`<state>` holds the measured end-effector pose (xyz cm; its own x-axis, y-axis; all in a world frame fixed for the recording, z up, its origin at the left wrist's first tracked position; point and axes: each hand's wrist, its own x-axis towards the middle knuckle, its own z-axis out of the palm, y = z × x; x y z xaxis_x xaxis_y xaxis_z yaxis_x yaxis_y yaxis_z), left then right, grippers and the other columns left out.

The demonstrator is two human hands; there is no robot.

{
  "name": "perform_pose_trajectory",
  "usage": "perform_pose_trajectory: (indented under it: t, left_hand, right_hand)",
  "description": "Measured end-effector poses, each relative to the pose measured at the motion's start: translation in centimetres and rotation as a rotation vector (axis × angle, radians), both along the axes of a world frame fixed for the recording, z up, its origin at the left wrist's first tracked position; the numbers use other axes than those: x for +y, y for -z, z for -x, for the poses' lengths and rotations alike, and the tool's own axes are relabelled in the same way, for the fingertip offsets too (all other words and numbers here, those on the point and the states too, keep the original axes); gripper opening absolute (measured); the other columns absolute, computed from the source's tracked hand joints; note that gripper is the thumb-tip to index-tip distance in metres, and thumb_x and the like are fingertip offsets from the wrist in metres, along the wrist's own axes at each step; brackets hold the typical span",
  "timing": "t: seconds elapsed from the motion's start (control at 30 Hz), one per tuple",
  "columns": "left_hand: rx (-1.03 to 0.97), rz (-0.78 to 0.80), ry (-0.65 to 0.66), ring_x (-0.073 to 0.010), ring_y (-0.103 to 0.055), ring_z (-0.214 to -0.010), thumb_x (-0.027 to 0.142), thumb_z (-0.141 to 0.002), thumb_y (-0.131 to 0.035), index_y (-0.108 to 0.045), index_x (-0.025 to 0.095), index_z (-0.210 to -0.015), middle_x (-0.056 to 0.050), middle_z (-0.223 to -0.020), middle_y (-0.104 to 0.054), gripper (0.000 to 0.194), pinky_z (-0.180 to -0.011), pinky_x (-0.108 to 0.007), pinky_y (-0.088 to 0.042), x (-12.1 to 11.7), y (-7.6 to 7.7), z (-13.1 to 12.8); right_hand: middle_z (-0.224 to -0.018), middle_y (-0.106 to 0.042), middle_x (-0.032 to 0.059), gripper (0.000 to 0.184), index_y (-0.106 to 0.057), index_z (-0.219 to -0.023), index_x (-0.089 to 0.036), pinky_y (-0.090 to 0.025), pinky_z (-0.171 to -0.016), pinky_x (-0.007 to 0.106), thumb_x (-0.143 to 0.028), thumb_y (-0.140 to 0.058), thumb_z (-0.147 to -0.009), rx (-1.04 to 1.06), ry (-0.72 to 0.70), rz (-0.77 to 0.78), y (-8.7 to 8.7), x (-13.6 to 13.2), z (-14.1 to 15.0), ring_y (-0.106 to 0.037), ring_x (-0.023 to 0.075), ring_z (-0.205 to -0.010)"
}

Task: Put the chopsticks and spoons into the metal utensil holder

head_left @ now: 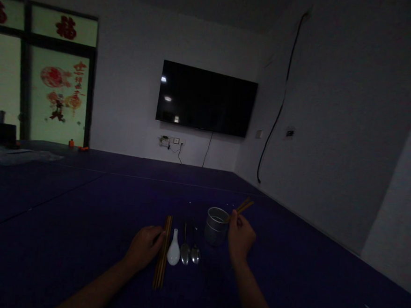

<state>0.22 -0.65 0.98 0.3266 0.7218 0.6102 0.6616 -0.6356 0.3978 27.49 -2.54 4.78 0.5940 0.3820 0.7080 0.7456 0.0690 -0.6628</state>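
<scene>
A row of wooden chopsticks lies side by side on the dark blue surface. My left hand rests just left of them, thumb and forefinger apart, fingertips against the outer stick. To their right are a white ceramic spoon and two metal spoons, one beside the other, bowls toward me. Behind and right of the spoons stands a grey metal cup, upright. My right hand is closed on a few more chopsticks, slanting at the cup's right rim; their lower ends are partly hidden.
The blue surface spreads wide to the wall. Far left are a dark box, crumpled clear plastic and small orange objects. A television hangs on the wall, and a black cable runs down at right.
</scene>
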Motion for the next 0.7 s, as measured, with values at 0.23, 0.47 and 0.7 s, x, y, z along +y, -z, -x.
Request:
perform_pose_trajectory:
  t: [0.23,0.47,0.7]
  left_hand:
    - [0.01,0.008,0.014,-0.0176,-0.058,-0.066,0.036,-0.09,-0.032,-0.056,0.02,-0.067,-0.004,-0.066,-0.062,0.037,-0.063,-0.028,-0.041,-0.01,0.0,-0.01]
    - [0.024,0.017,0.01,-0.0196,-0.059,-0.068,0.036,-0.09,-0.031,-0.058,0.019,-0.07,-0.005,-0.068,-0.063,0.037,-0.065,-0.03,-0.041,0.1,0.05,0.02]
    - [0.042,0.065,0.011,-0.0188,-0.059,-0.069,0.036,-0.09,-0.03,-0.058,0.019,-0.069,-0.006,-0.07,-0.065,0.039,-0.064,-0.029,-0.04,-0.05,-0.18,-0.05]
  right_hand:
    - [-0.066,-0.066,0.0109,0.056,-0.063,-0.064,-0.015,-0.036,-0.058,0.028,-0.059,-0.035,-0.085,0.003,-0.012,-0.08,0.04,0.23,-0.33,-0.058,0.0204,-0.06]
    - [-0.063,-0.065,0.01,0.055,-0.064,-0.064,-0.015,-0.035,-0.055,0.027,-0.059,-0.038,-0.084,0.085,-0.034,-0.086,-0.21,0.03,-0.08,-0.056,0.0194,-0.056]
    - [-0.064,-0.067,0.0112,0.062,-0.067,-0.069,-0.014,-0.034,-0.053,0.027,-0.064,-0.033,-0.083,0.125,-0.043,-0.035,-0.23,0.01,-0.23,-0.058,0.0207,-0.057]
